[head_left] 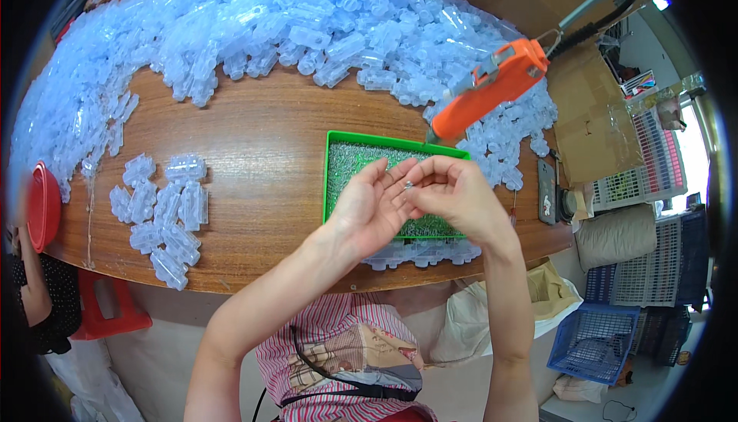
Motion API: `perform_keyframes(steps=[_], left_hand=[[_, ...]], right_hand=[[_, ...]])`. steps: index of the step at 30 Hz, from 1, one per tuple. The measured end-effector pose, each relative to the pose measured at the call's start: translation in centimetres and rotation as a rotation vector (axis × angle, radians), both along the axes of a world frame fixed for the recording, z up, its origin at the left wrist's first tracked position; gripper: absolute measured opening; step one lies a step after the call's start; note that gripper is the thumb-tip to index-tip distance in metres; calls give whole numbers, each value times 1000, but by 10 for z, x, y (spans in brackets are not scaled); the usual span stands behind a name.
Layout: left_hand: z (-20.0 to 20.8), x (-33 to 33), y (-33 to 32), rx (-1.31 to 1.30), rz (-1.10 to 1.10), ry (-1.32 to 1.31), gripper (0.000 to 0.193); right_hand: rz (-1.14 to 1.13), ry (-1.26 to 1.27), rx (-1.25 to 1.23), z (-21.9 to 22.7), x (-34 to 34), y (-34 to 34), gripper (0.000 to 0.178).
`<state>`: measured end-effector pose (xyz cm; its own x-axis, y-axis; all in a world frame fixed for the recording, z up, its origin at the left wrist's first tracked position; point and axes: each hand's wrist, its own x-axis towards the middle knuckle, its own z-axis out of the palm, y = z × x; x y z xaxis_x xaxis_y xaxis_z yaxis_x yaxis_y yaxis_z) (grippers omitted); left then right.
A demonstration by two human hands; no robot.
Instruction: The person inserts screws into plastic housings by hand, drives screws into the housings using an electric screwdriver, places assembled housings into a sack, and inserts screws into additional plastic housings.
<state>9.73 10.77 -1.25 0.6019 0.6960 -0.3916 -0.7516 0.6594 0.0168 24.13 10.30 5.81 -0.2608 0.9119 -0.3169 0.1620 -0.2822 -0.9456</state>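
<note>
Above the green tray (326, 180), my left hand (365, 208) is turned palm up with its fingers stretched out. My right hand (460, 195) meets it at the fingers, thumb and fingertips pinched on a small shiny screw (408, 185). Many loose small metal screws (350, 157) spread over the tray's bottom. Just behind the tray hangs an orange electric screwdriver (492, 88), its tip pointing down toward the rim. Clear plastic parts (423, 254) lie in a row along the tray's near side, partly hidden by my hands.
A large heap of clear plastic parts (307, 14) covers the far side of the wooden table (261, 130). A smaller group (169, 207) lies at left. Another person's arm (32, 276) is by a red basin (44, 207). Blue crates (592, 341) stand at right.
</note>
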Motion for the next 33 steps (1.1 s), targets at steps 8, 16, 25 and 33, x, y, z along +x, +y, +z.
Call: perform_keyframes(steps=[8, 16, 25, 33], left_hand=[[-7, -4, 8, 35, 119, -183, 42], [-4, 9, -3, 264, 106, -240, 49], [14, 2, -6, 234, 251, -121, 50], [-1, 11, -1, -230, 341, 75, 36]], right_hand=[[-24, -216, 449, -4, -15, -11, 19], [-167, -724, 799, 1, -39, -40, 16], [-177, -627, 747, -8, -58, -31, 9], [-197, -431, 783, -17, -50, -38, 7]])
